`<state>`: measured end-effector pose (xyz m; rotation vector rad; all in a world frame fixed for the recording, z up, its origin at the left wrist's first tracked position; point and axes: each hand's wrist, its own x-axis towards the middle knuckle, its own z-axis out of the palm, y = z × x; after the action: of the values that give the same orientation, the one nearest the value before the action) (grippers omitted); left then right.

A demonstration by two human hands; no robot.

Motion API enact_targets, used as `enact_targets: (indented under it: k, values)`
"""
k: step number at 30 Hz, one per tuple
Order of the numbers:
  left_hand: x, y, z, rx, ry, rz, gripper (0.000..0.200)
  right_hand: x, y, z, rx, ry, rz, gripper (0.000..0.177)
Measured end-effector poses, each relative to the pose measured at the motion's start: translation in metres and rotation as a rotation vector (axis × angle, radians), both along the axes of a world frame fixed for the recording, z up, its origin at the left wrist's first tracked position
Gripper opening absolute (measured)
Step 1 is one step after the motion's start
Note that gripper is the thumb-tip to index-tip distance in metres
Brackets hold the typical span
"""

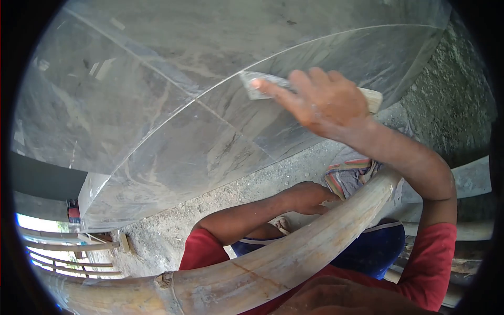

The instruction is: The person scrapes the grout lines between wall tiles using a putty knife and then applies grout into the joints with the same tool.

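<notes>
My right hand (333,102) is wrapped around a putty knife, its thumb or a finger stretched along the blade (253,93). The pale wooden handle (373,98) sticks out behind the hand. The blade's tip lies at the whitish joint line (226,80) between dark grey tiles (210,131). Lower down, my left hand (312,198) is beside a crumpled grey cloth (349,170) with orange and red stripes. Its fingers are partly hidden, so I cannot make out whether they hold anything.
A thick bamboo pole (262,268) crosses in front of my body, between me and the tiles. Rough cement (173,226) runs along the tiles' lower edge. More rough wall (457,89) stands at the right. Several bamboo rails (79,257) and a dark red-and-black object (73,211) are at the left.
</notes>
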<state>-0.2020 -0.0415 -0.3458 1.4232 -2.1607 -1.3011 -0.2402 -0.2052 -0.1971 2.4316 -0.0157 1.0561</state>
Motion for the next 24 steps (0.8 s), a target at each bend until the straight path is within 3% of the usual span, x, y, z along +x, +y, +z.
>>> enact_targets:
  k: [3,7,9,14,19,21,24]
  values:
    - [-0.008,-0.013,0.011,0.089,-0.085,-0.074,0.052,0.028,0.026,-0.002,0.026,-0.029,0.051,0.052]
    - [0.01,0.004,-0.018,0.106,-0.027,-0.114,0.053,0.013,0.003,-0.004,0.04,-0.05,0.064,0.048]
    - [0.025,0.017,-0.023,0.127,0.026,0.015,0.055,-0.02,-0.035,-0.008,0.039,-0.04,-0.039,0.049]
    - [0.026,0.023,-0.005,0.191,-0.041,0.049,0.056,-0.09,-0.126,-0.032,0.039,-0.042,-0.281,0.056]
    - [0.015,0.009,-0.005,0.127,-0.128,-0.057,0.055,-0.057,-0.093,-0.031,0.047,-0.14,-0.082,0.056]
    - [0.016,0.003,-0.02,0.197,0.118,-0.031,0.059,-0.033,-0.07,-0.029,0.028,-0.133,-0.067,0.055]
    - [0.012,-0.014,0.033,0.201,-0.032,-0.206,0.067,-0.021,-0.054,-0.024,0.009,-0.138,-0.042,0.055]
